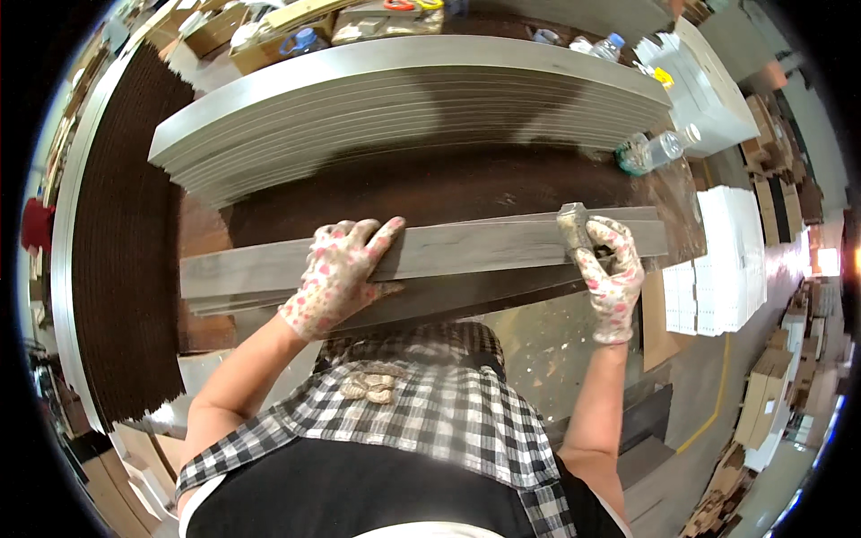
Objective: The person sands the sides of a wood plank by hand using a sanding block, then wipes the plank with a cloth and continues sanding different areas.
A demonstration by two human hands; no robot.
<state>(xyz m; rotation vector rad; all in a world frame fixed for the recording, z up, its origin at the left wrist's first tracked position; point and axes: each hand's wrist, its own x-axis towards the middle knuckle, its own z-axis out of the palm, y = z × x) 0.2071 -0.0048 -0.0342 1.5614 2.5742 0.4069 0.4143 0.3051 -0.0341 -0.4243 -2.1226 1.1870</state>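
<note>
I had the left hand [336, 273] laid over the long grey board [475, 251], left of its middle. Its grip was apart: fingers spread across the top face, thumb held away toward the near edge. Not clamped on anything.

Right hand [614, 280] was at the board's right end, grip clamped on a small grey block [574, 226], thumb and fingers closed round it. Block was tilted, its far end over the board; couldn't tell from my feed whether it touched the face. Couldn't tell the material either, surface looked worn. Both hands wore white gloves with pink spots.

Board lay crosswise along the near side of the brown counter [359, 199], just in front of the wearer's checked apron [404, 417]. More grey strips showed along its edges, partly hidden by it.

Behind it, a curved-looking stack of grey boards [359, 99] ran across the counter, lens bend included. Clear bottle [665, 149] sat near that stack's right end, beside a white carton [717, 94]. Dark brown stack [126, 233] stood at far left. White stack [731, 260] was off to the right, past the counter's edge.
</note>
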